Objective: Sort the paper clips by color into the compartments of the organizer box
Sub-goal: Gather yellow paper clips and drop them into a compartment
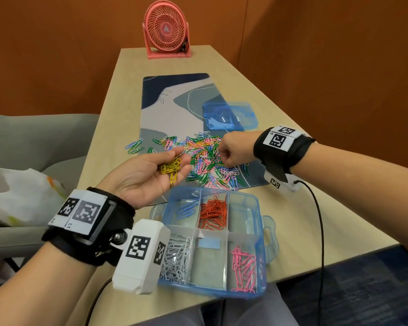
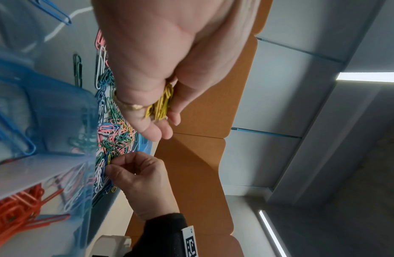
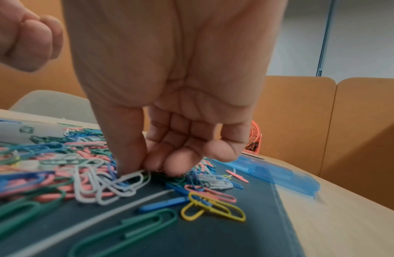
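My left hand [image 1: 174,158] is palm up above the mat, fingers curled round a bunch of yellow paper clips [image 1: 171,167], also seen in the left wrist view [image 2: 162,104]. To its right, my right hand [image 1: 223,158] reaches down into the mixed pile of clips [image 1: 205,156]. There thumb and fingertip pinch a clip [image 3: 147,167] whose colour is hidden. The blue organizer box [image 1: 210,291] lies open at the table's near edge. It holds blue clips [image 1: 186,208], orange clips [image 1: 213,215], white clips [image 1: 177,257] and pink clips [image 1: 244,267], each in its own compartment.
The pile lies on a patterned desk mat [image 1: 174,109]. A blue lid [image 1: 230,115] rests behind the pile and a pink fan [image 1: 166,29] stands at the far end. A black cable [image 1: 320,231] runs off the right edge. A grey chair [image 1: 33,137] stands left of the table.
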Available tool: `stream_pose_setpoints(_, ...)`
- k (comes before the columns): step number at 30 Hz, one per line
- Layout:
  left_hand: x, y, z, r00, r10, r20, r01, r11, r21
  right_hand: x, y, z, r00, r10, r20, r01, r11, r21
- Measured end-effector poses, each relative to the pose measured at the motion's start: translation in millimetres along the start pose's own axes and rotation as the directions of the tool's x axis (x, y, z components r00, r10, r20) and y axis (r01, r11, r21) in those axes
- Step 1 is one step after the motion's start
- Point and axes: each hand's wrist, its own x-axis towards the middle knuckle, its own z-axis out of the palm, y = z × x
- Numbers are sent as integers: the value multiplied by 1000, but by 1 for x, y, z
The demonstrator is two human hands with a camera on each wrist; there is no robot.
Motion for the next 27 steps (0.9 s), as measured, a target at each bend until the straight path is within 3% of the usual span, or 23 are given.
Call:
stream_pose_setpoints(6, 0, -2, 0, 1000, -12, -12, 12, 1000, -28, -5, -1, 0, 1000, 18, -15, -18, 1000, 11)
stream_pose_setpoints(11, -1, -7, 5, 996, -88, 10, 88, 994, -59, -12, -4, -10, 992, 33, -120, -14, 987, 158)
stream_pose_setpoints(17, -3, -11, 16, 988, -142, 54, 147, 984, -103, -35, -30, -43, 960, -121, -253, 208, 911, 355)
stream_pose_setpoints(22, 0, -14, 26, 978, -113, 172, 138, 981, -138, -46, -50, -53, 953, -248, -175, 299, 867, 399)
stream_pose_setpoints(25, 2, -18, 26, 978, -124, 166, 151, 975, -164, -47, -35, -54, 958, -211, -195, 278, 851, 445)
stream_pose_setpoints(27, 1, -20, 25, 984, -124, 132, 142, 980, -142, -41, -17, -49, 970, -127, -208, 200, 903, 381)
